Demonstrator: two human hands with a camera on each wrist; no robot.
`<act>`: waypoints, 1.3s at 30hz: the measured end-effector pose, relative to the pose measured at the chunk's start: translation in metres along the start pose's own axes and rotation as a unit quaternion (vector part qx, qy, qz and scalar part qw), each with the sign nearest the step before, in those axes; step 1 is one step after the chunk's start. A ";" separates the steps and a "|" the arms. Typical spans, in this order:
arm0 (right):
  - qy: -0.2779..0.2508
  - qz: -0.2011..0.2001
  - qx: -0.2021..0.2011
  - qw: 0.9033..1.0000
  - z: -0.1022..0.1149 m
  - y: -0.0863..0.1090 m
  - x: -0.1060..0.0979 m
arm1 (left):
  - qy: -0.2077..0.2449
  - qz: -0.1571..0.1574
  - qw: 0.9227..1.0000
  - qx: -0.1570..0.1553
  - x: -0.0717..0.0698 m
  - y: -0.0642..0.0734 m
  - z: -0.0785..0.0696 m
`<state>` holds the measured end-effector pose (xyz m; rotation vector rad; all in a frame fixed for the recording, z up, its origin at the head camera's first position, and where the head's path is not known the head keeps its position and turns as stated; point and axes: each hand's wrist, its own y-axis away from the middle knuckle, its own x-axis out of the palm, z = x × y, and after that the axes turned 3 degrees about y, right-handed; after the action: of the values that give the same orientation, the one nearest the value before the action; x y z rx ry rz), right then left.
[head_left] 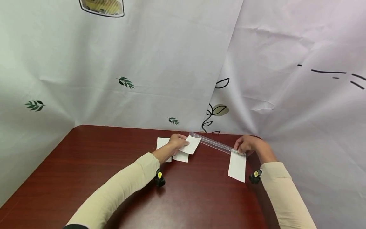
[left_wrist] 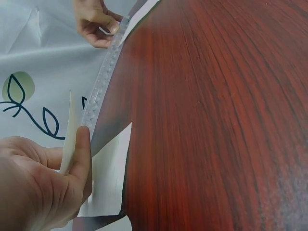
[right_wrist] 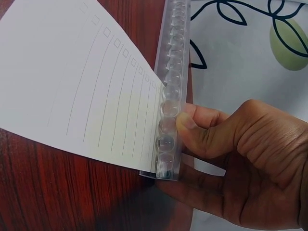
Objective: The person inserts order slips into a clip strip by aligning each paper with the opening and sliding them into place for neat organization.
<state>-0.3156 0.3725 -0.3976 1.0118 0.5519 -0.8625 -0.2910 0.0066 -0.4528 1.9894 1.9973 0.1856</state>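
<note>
While the right hand (head_left: 246, 143) pinches a clear strip (head_left: 213, 143) near one end, its thumb pressing on the row of round bumps, the left hand (head_left: 177, 142) holds a small white card (head_left: 191, 144) between thumb and fingers. Both grips are thus closed on something. At the right grip, a ruled sheet (head_left: 237, 167) meets the strip along one short edge, its free end pointing toward the person; whether that edge runs under the strip or into it, I cannot tell. Thin lines topped by little boxes show on the sheet in the right wrist view. From the right hand the strip slants back to the left, its other end just behind the held card. Below the left hand, a second card (head_left: 180, 156) lies on the table (head_left: 200, 197), and a third card (head_left: 162, 143) lies to its left, partly covered by the wrist. Pale sleeves (head_left: 120, 184) cover both arms. Past the table's far edge hangs a whitish cloth (head_left: 160, 63) printed with leaves.
</note>
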 end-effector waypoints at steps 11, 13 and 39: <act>0.001 -0.002 0.004 1.000 0.000 0.001 0.001 | -0.085 -0.051 0.995 0.016 0.011 0.001 -0.002; 0.001 -0.001 0.003 1.000 0.000 0.000 0.001 | -0.086 -0.055 0.995 0.019 0.012 -0.004 0.001; 0.004 -0.005 -0.006 1.000 0.000 0.001 0.000 | -0.097 -0.057 0.994 0.011 0.017 -0.059 0.020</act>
<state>-0.3144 0.3729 -0.3976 1.0027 0.5686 -0.8639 -0.3404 0.0193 -0.4918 1.8238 1.9875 -0.0539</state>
